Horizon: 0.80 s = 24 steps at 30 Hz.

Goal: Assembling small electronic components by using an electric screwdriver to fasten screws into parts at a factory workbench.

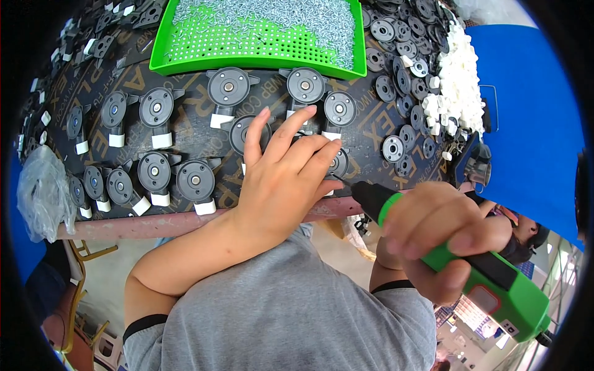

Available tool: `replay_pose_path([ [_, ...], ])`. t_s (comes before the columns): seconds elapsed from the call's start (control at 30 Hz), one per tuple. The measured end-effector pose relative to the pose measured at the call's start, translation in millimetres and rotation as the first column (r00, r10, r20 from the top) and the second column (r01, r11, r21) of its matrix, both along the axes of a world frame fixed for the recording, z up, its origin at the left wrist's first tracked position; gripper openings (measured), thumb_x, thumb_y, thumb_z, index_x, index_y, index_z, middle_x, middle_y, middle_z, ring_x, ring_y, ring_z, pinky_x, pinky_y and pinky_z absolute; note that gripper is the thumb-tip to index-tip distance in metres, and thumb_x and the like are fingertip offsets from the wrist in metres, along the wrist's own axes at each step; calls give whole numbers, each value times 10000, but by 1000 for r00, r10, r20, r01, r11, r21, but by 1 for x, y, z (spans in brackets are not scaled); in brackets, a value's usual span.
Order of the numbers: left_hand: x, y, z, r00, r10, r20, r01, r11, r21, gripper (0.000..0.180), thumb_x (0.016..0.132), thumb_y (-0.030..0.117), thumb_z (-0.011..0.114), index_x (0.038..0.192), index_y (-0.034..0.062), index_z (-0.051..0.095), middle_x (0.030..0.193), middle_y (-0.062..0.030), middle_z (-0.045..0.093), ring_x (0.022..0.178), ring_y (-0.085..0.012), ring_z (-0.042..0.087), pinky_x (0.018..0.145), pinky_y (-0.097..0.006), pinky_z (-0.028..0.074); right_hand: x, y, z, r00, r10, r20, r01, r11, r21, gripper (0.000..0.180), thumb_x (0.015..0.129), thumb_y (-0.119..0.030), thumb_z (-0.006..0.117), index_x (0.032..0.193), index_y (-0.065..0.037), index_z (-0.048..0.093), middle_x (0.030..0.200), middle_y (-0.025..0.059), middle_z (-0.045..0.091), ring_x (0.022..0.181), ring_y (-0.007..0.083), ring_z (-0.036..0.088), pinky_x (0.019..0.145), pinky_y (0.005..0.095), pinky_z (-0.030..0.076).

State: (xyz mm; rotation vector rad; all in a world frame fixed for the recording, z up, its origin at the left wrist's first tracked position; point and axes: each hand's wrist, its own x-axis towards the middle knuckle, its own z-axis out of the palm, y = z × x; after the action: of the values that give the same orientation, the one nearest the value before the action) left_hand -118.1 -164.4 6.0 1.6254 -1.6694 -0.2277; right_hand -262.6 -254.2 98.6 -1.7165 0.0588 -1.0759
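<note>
My right hand (pixel 439 238) is wrapped round a green and black electric screwdriver (pixel 520 297). The driver's thin bit points left, close to a black round plastic part (pixel 338 164) by the fingertips of my left hand (pixel 281 170). That hand lies over the work surface with its fingers stretched out and spread, partly covering this part and another black disc-shaped part (pixel 242 133). Whether the bit touches the part I cannot tell. Several similar parts with side lugs and white end blocks, such as one (pixel 229 86) beyond my fingers, stand in rough rows.
A green perforated tray (pixel 260 63) full of small silver screws sits at the far side. Loose black discs (pixel 393 148) and a heap of white pieces (pixel 458 80) lie at right. A clear plastic bag (pixel 43 191) hangs at the left edge; a person (pixel 523 238) is at right.
</note>
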Motion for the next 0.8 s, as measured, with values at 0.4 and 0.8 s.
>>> replay_pose_path([
  [0.4,-10,-1,-3,999,33,-29,-34,998,-45,534,717,274,786,1186,89,612,1128,-51,605,1296,-280,507,1106,-514,348,-1,-16,-2,977,208,-55,-211,974,-76,338,987,-326,612,1114,-68,434,724,62,553,548,162,572,477,289,490],
  [0.8,93,80,55,955,150,255,-198,964,175,571,741,343,769,1237,83,659,1259,-54,612,1349,-344,461,1116,-562,289,45,-26,36,967,-230,111,247,955,-165,305,971,-336,533,1165,-103,564,881,100,547,826,268,565,822,454,521],
])
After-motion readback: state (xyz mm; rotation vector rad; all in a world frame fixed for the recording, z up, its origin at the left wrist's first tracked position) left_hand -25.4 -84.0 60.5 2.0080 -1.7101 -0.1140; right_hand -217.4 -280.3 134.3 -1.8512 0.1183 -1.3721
